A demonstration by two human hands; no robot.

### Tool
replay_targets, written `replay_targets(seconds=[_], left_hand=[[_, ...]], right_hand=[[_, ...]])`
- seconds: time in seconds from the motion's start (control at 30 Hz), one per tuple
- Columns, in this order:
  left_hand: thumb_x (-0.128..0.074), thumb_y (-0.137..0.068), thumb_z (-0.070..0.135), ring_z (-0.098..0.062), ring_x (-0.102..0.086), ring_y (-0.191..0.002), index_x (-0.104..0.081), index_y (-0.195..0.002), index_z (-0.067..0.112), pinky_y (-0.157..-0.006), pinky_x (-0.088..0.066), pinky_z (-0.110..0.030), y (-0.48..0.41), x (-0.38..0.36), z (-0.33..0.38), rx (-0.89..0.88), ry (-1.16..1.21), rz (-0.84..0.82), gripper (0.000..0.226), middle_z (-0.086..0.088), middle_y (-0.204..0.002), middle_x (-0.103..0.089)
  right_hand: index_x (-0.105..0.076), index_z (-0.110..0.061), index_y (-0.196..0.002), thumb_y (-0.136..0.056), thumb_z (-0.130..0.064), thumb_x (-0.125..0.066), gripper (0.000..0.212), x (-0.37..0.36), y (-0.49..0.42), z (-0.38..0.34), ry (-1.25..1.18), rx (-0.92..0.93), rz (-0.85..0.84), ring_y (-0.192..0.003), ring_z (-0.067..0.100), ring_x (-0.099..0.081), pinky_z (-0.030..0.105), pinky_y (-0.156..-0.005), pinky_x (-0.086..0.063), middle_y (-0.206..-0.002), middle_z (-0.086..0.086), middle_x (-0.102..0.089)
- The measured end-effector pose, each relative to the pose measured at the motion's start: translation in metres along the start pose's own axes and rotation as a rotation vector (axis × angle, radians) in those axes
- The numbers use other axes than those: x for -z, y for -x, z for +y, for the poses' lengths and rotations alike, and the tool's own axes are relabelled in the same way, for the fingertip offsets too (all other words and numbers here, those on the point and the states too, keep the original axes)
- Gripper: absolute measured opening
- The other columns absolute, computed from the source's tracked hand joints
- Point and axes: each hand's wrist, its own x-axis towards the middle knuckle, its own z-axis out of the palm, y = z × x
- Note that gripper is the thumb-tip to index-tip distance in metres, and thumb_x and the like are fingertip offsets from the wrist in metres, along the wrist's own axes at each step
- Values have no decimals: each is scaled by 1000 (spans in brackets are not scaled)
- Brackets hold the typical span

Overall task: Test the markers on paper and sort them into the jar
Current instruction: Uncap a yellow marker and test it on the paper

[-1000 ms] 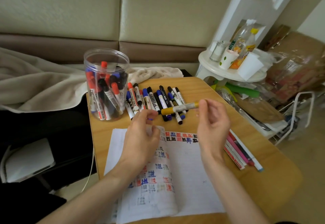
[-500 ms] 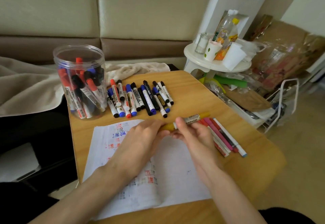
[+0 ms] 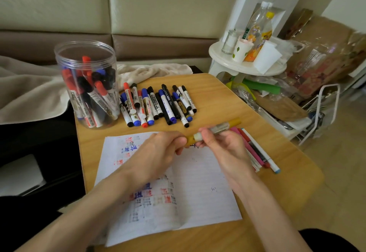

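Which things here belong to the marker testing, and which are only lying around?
Belong to the job:
yellow marker, in both hands
paper
jar
row of markers

Just lying about:
blanket
bottles
paper cup

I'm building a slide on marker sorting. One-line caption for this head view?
Both hands, left and right, grip a yellow marker above the test paper, jar behind.

One jar (image 3: 87, 85), one paper sheet (image 3: 198, 192), two hands, one held marker (image 3: 223, 128).
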Motion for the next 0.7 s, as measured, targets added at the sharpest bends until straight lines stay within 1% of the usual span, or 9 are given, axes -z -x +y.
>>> replay_targets(seconds=[0.1,0.17,0.23,0.3,0.37,0.47,0.53,0.6,0.7], left_hand=[[-43,-106,35,-3,-51,-60,-55,-78,28,-59,-39,-16,5,17,-5,27,31,9,31,24,-69,-58],[-45,-106,36,1,-58,-74,-57,-89,34,-64,-44,-15,10,22,-6,28,-12,-12,21,23,-78,-61],[-48,-104,37,5,-60,-88,-59,-105,38,-73,-48,-15,15,22,-9,35,-83,-52,11,23,-90,-64],[-51,-103,39,9,-56,-100,-58,-117,41,-83,-48,-15,20,23,-15,23,-164,-73,16,28,-109,-61],[-57,-99,42,12,-49,-107,-57,-116,45,-88,-46,-16,24,28,-18,-6,-223,-101,18,33,-111,-55],[-67,-91,45,10,-47,-112,-58,-109,48,-93,-46,-19,27,31,-23,-37,-255,-146,20,35,-111,-54],[-72,-87,44,7,-47,-115,-61,-106,49,-98,-46,-22,30,32,-27,-32,-258,-139,23,34,-114,-54],[-76,-86,42,5,-49,-114,-63,-104,49,-98,-48,-24,31,34,-30,4,-240,-120,24,34,-118,-51],[-76,-86,43,4,-51,-110,-63,-103,51,-96,-50,-27,34,36,-32,63,-218,-134,23,34,-121,-47]], right_hand=[[-74,-4,-107,-83,-32,-73,37,35,-14,-12,-196,-23,157,-96,19,-73,33,-97,-56,-97,5,-79],[-74,-2,-109,-87,-31,-72,36,51,-18,-16,-238,-16,180,-100,23,-72,38,-100,-56,-102,10,-78],[-74,-2,-108,-91,-31,-71,34,47,-13,-11,-198,-41,195,-99,25,-72,38,-96,-56,-103,13,-78],[-73,-2,-108,-93,-31,-70,33,34,-7,-5,-171,-55,202,-95,23,-72,35,-88,-54,-99,12,-78],[-73,-3,-109,-93,-33,-71,34,22,-3,0,-154,-66,196,-90,21,-71,34,-85,-54,-96,11,-78],[-73,-4,-109,-91,-38,-76,39,9,-1,4,-104,-88,178,-92,24,-72,39,-91,-56,-95,11,-79],[-74,-5,-107,-91,-30,-78,30,1,1,7,-108,-104,179,-91,24,-72,38,-89,-57,-91,9,-79],[-75,-8,-108,-91,-18,-79,20,-8,2,8,-115,-111,156,-90,23,-74,33,-86,-59,-92,9,-79],[-74,-10,-109,-89,-13,-81,22,-20,2,9,-85,-118,123,-90,20,-76,25,-81,-59,-94,9,-79]])
